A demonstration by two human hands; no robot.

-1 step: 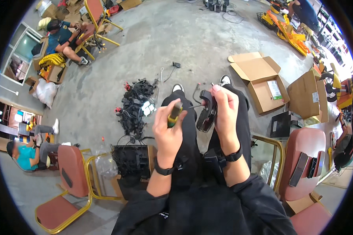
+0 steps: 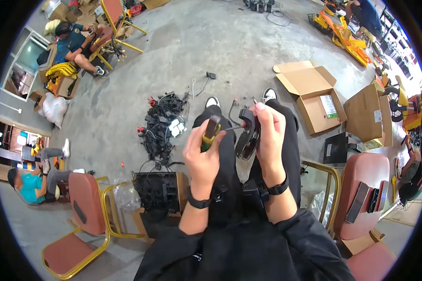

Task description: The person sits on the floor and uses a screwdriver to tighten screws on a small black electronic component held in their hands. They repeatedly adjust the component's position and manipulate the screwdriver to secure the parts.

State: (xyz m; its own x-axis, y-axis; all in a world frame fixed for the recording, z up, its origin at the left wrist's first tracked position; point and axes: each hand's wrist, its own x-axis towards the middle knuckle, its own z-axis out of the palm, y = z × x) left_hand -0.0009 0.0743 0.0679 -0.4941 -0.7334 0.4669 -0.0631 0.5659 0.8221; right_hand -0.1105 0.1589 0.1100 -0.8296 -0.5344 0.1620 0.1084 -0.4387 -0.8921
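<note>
My left hand (image 2: 201, 152) is closed around the yellow-green handle of a screwdriver (image 2: 211, 133). Its thin shaft points right, and the tip reaches the black part in my other hand. Pinched in my right hand (image 2: 271, 136) is a curved black plastic device (image 2: 247, 136), held over my lap. A short dark cable (image 2: 231, 112) with a reddish end loops out beside it. The fingers behind the device are partly hidden, and I cannot tell exactly where the tip meets it.
A pile of black cabled parts (image 2: 162, 126) lies on the floor to the left, above a box of cables (image 2: 157, 194). Open cardboard boxes (image 2: 309, 105) sit at the right. Red chairs (image 2: 86, 203) flank me; the right chair (image 2: 363, 182) bears dark flat pieces. Other people sit farther off.
The screwdriver handle has tilted slightly in my left hand, which has shifted a little to the right. My right hand and the device have barely moved.
</note>
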